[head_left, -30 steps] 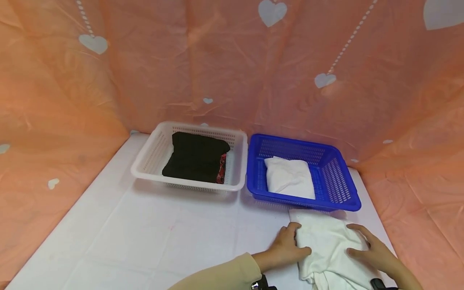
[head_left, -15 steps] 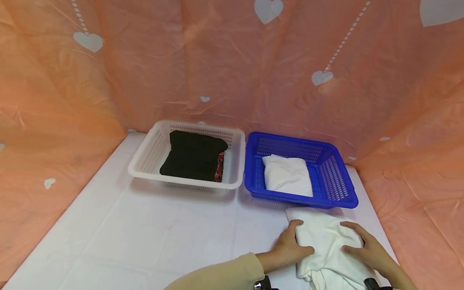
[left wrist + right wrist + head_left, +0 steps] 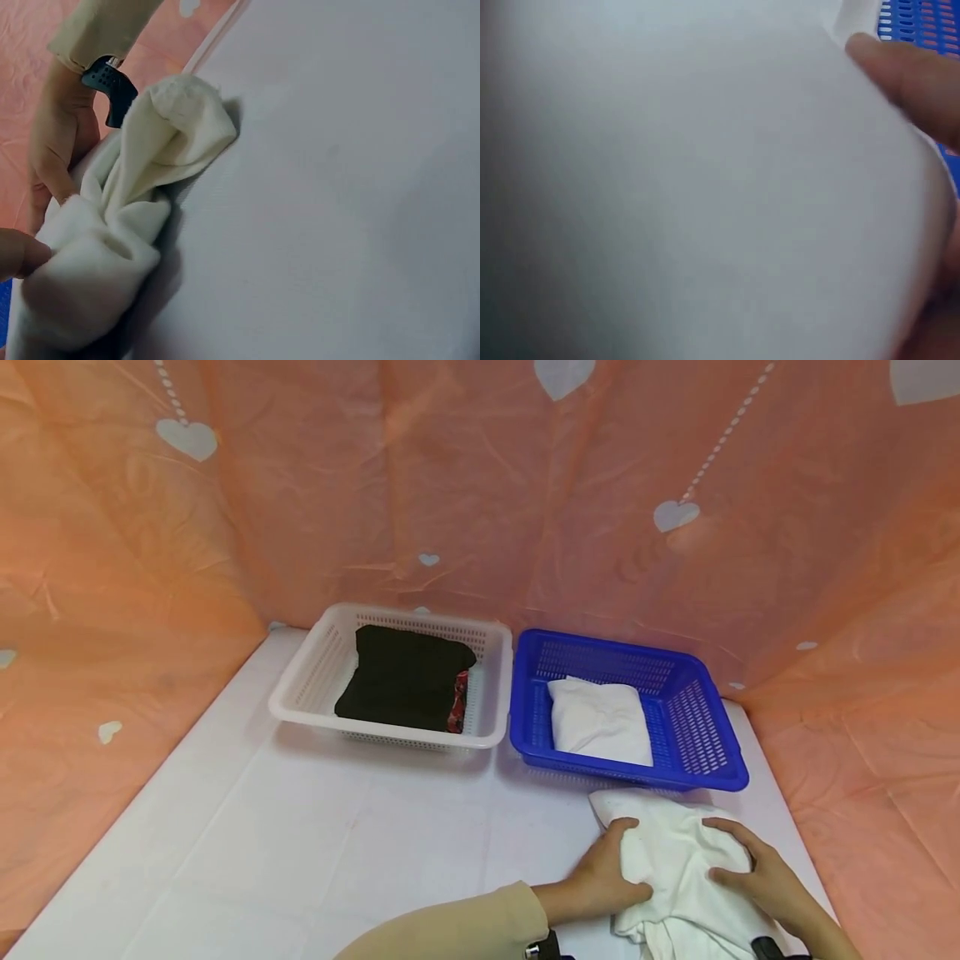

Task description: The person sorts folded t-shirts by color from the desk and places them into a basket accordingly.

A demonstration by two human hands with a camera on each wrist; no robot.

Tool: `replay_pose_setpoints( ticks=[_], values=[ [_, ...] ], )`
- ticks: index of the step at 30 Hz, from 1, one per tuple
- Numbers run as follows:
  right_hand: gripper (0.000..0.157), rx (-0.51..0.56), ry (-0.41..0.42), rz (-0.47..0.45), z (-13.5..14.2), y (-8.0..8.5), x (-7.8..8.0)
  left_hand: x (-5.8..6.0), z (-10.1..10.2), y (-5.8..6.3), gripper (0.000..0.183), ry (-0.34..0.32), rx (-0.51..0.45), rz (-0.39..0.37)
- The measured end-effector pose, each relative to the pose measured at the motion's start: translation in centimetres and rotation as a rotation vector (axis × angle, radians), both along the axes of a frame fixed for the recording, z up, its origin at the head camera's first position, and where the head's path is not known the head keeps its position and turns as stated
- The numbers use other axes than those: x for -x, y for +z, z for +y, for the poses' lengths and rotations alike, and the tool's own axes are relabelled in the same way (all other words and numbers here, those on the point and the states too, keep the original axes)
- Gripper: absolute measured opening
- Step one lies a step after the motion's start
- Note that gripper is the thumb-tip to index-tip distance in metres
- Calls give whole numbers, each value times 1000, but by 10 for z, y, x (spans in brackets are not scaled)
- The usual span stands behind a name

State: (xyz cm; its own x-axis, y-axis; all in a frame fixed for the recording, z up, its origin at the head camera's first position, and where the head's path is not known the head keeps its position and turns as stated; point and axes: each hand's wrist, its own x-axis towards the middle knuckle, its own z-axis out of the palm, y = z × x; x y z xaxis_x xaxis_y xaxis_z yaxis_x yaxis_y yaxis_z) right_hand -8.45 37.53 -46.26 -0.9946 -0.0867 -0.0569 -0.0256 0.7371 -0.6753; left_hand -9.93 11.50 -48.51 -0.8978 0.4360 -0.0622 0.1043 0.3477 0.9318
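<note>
A bunched, loosely folded white cloth (image 3: 678,860) lies on the table in front of the blue basket. My left hand (image 3: 603,877) grips its left side, thumb on top and fingers round the edge. From the other side my right hand (image 3: 772,881) holds it, thumb and index finger showing against the fabric. In the left wrist view the cloth (image 3: 97,247) has a rolled, gathered end that loops outward over the table. Cloth fills most of the right wrist view, with the right thumb (image 3: 907,79) lying along its edge.
The blue basket (image 3: 630,770), just beyond the cloth, holds a folded white cloth (image 3: 600,722). Left of it, a white basket (image 3: 390,733) contains a folded black garment (image 3: 405,681) with a red patterned strip. An orange sheet with hearts (image 3: 480,485) surrounds the white-covered table (image 3: 300,843).
My left hand has shifted slightly to the right, pressing into the cloth's side, and the right hand has come in a little. The cloth looks narrower between them. The baskets stay put.
</note>
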Motion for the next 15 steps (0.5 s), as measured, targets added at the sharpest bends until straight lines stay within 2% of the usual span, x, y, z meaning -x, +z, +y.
replay_pose_setpoints(
  ticks=[6,10,15],
  values=[
    [64,-14,22,60,-4,2,-4,-1,-2,-2,78,-4,-99,1],
    [61,-2,32,113,-15,5,-8,-2,-8,-2,73,-17,-175,44],
    [58,18,95,212,-37,9,-13,0,-17,-4,68,-30,-246,103]
  ],
)
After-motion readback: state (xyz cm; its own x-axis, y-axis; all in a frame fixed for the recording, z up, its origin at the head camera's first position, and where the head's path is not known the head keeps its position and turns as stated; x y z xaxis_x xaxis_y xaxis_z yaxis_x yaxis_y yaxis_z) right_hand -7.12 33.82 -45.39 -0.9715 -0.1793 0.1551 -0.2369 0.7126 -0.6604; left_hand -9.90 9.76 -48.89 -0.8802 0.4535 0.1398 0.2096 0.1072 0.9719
